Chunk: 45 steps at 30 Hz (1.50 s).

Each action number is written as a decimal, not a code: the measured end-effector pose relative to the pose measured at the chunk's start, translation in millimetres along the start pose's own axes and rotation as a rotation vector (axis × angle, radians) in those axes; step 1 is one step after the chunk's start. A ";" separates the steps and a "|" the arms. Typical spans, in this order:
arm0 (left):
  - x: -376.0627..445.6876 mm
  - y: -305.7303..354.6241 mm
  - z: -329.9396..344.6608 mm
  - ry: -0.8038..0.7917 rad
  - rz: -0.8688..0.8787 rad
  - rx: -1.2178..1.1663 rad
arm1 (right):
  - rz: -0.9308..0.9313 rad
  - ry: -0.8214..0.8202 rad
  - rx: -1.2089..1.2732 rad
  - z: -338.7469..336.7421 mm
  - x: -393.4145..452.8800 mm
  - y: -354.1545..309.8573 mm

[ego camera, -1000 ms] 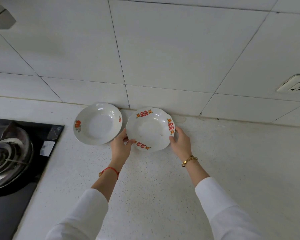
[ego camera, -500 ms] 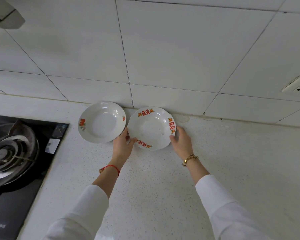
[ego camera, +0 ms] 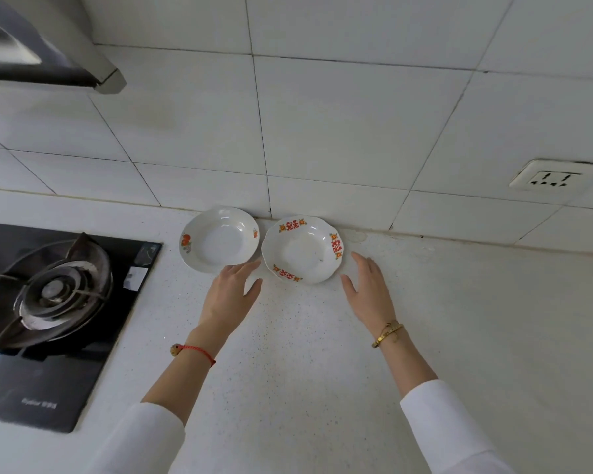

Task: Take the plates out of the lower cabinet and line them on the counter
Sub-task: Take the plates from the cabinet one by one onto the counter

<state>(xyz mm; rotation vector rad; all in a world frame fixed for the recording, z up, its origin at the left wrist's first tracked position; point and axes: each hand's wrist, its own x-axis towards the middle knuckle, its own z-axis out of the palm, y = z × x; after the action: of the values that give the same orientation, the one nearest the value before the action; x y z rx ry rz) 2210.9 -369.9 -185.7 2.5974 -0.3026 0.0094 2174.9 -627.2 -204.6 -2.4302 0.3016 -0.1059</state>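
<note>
Two white plates lie side by side on the speckled white counter (ego camera: 305,354), close to the tiled wall. The left plate (ego camera: 220,239) has a small orange flower print on its rim. The right plate (ego camera: 302,249) has a wavy rim with red and orange marks. My left hand (ego camera: 228,295) hovers just in front of the gap between the plates, fingers apart, holding nothing. My right hand (ego camera: 368,289) is open too, a little to the right of the red-marked plate and not touching it. The lower cabinet is out of view.
A black gas hob (ego camera: 48,302) with a metal burner takes up the counter's left side. A range hood (ego camera: 48,53) juts out at the upper left. A wall socket (ego camera: 553,177) sits at the right. Bare counter stretches to the right of the plates.
Both hands have let go of the red-marked plate and drawn back towards me. That plate now rests flat beside the other one.
</note>
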 end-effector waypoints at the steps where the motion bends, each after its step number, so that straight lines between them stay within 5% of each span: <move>1: -8.8 0.9 -5.9 0.012 -0.001 -0.008 | -0.017 0.013 -0.003 -5.1 -11.0 -3.0; 21: -247.5 0.3 -76.2 0.175 0.011 -0.202 | -0.043 0.188 -0.044 -49.7 -260.5 -40.2; 45: -497.3 -28.8 -92.5 -0.069 0.122 -0.194 | 0.171 0.223 -0.001 -7.2 -582.0 -42.1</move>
<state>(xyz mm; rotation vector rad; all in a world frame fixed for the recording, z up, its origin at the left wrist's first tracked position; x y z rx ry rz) 1737.0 -193.8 -152.3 2.3872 -0.4630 -0.0632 1617.3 -458.6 -170.6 -2.3846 0.6078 -0.3019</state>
